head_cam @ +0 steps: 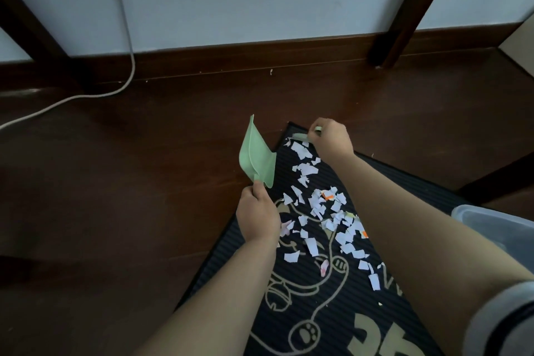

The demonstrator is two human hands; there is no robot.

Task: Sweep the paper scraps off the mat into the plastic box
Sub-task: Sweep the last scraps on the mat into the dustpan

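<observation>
Left hand (258,218) grips the dustpan (255,153) at the mat's (318,312) left edge; right hand (332,139) grips a brush (300,136) at its far corner. Scraps (326,211) lie across the mat, box (497,228) at its right edge.

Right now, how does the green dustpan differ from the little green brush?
The dustpan is gripped by the left hand beside the left edge of the mat, tilted on edge; the brush is in the right hand at the far corner, by the paper scraps. The dustpan shows whole and broad; the brush is mostly hidden by that hand. Both are pale green.
</observation>
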